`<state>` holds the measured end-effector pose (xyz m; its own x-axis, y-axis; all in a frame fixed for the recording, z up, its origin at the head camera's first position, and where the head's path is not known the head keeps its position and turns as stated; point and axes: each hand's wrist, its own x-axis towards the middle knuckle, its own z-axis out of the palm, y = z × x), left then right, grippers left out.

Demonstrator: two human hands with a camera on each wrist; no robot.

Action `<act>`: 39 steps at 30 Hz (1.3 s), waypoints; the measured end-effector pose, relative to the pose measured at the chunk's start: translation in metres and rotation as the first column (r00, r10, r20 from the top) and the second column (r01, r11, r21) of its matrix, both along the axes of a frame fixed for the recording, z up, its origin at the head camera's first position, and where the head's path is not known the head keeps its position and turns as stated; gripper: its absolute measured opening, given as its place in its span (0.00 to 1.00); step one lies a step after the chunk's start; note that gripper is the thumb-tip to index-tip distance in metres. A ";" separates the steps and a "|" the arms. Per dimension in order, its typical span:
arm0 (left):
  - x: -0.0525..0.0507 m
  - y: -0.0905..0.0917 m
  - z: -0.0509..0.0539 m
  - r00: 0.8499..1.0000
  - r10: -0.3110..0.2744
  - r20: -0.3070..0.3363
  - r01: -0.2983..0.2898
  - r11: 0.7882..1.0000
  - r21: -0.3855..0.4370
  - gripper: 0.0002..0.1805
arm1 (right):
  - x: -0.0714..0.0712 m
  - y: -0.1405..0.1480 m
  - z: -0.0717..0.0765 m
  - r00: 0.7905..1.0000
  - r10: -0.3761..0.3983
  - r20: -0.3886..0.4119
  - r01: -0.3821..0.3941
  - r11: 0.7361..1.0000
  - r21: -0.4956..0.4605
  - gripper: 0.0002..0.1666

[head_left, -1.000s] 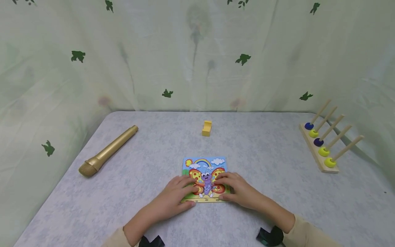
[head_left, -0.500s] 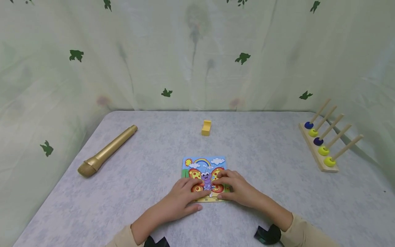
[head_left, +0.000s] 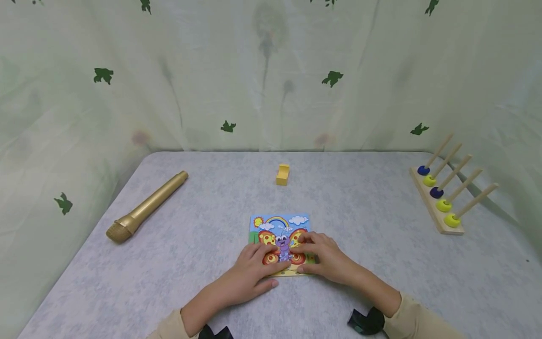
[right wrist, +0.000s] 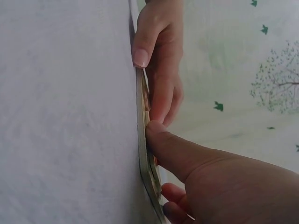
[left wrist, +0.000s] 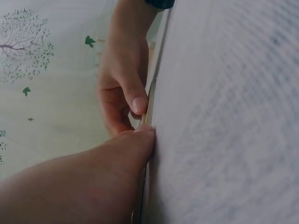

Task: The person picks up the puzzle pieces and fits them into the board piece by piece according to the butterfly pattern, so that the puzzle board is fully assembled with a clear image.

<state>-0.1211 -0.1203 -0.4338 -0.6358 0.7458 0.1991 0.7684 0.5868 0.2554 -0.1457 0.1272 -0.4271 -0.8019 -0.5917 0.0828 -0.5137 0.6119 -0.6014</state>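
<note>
A flat butterfly puzzle (head_left: 279, 224), with a rainbow and sun printed on it, lies on the table between both hands. Over its lower left and middle rests my left hand (head_left: 251, 275), fingers spread and thumb near the front edge. My right hand (head_left: 328, 259) touches the right wing with bent, relaxed fingers, its thumb lower down. In the right wrist view the board's edge (right wrist: 141, 126) lies flat on the table, and the right thumb (right wrist: 161, 137) presses on the top face. The fingers hide parts of the picture.
A gold microphone (head_left: 148, 206) lies at the left. Near the back stands a small yellow chair-shaped block (head_left: 282, 174). A wooden peg rack (head_left: 438, 214) with blue and yellow beads is at the right. A patterned curtain (head_left: 271, 84) hangs behind the table (head_left: 220, 207).
My left hand has slid right across the lower part of the puzzle, covering more of the butterfly's lower body. The right hand has shifted only slightly. The puzzle lies in place.
</note>
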 end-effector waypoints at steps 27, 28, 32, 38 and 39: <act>0.004 0.006 0.001 0.999 0.027 0.036 -0.025 0.998 -0.050 0.22 | -0.006 0.012 0.000 0.989 0.082 0.122 -0.073 0.995 -0.075 0.24; 0.004 0.007 0.001 0.999 0.028 0.037 -0.027 0.998 -0.049 0.22 | -0.007 0.014 -0.001 0.988 0.093 0.121 -0.083 0.993 -0.083 0.25; 0.004 0.007 0.001 0.998 0.033 0.048 -0.031 0.999 -0.044 0.22 | -0.009 0.016 -0.002 0.988 0.117 0.101 -0.106 0.988 -0.111 0.25; 0.004 0.007 0.002 0.997 0.043 0.061 -0.040 0.998 -0.040 0.22 | -0.009 0.016 -0.002 0.997 0.077 0.021 -0.077 0.997 -0.028 0.26; 0.004 0.007 0.002 0.997 0.043 0.063 -0.041 0.998 -0.038 0.22 | -0.009 0.016 -0.002 0.997 0.072 0.011 -0.072 0.997 -0.013 0.26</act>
